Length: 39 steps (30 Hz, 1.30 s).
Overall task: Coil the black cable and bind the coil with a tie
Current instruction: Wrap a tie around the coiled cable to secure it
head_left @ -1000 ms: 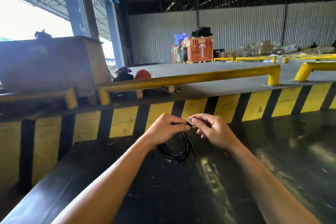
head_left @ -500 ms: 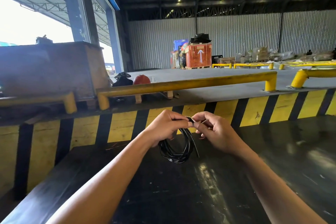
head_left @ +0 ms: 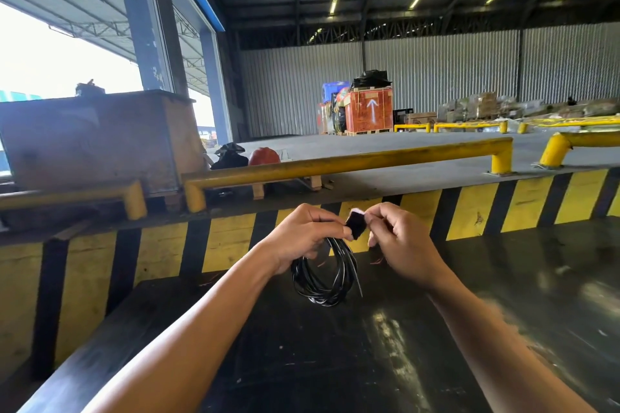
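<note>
A black cable coil [head_left: 322, 281] of several loops hangs from my left hand [head_left: 300, 238], which grips its top above the black table [head_left: 335, 362]. A short black tie strap [head_left: 355, 224] with a pale tip stands up at the top of the coil, between the two hands. My right hand [head_left: 399, 238] pinches the strap's upper end with thumb and forefinger. One loose cable end points down at the coil's right side. The strap's lower end is hidden behind my left fingers.
A yellow-and-black striped wall [head_left: 503, 204] rises just behind the table. Above it runs a yellow pipe rail [head_left: 335, 164]. A rusty metal box [head_left: 100, 141] stands at the left. Far off are an orange crate [head_left: 369, 110] and stacked goods.
The tie strap has been drawn upward and now shows as a black flap between my fingers. Both hands and the coil stay in nearly the same place.
</note>
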### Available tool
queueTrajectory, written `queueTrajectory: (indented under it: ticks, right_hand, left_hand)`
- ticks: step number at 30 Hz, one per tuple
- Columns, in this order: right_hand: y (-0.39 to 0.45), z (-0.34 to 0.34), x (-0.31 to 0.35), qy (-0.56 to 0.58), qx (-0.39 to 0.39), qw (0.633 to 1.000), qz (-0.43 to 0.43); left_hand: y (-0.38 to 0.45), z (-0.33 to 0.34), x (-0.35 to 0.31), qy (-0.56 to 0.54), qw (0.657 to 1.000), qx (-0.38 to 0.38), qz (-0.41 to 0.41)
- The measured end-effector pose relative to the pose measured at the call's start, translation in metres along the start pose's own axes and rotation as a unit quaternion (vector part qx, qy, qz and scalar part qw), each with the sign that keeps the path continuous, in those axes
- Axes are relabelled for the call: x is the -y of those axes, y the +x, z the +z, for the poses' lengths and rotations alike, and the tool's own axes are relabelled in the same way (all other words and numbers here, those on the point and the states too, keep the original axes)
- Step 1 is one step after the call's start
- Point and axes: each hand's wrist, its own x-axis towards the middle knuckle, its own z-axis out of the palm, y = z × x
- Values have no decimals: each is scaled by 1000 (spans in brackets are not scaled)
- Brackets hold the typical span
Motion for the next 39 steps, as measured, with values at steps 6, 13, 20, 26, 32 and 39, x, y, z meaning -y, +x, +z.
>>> queueTrajectory:
  ticks: [6, 13, 20, 26, 32, 39]
  right_hand:
    - [1, -9, -2, 248, -56, 958, 135]
    - [2, -18, 2, 466, -30, 873, 142]
    - [-2, -16, -16, 209, -86, 969, 100]
    - [-9, -2, -20, -24, -38, 999, 24]
    - [-5, -3, -8, 50, 23, 998, 35]
    - [-3, -14, -5, 318, 106, 930, 153]
  left_hand:
    - [-5, 2, 2, -8, 1000, 0, -6]
    - [-2, 7, 3, -24, 999, -46, -13]
    - [1, 11, 3, -73, 990, -121, 2]
    - [8, 24, 0, -153, 968, -200, 23]
    - [10, 35, 1, -157, 962, -224, 23]
    - [15, 38, 5, -133, 955, -261, 39]
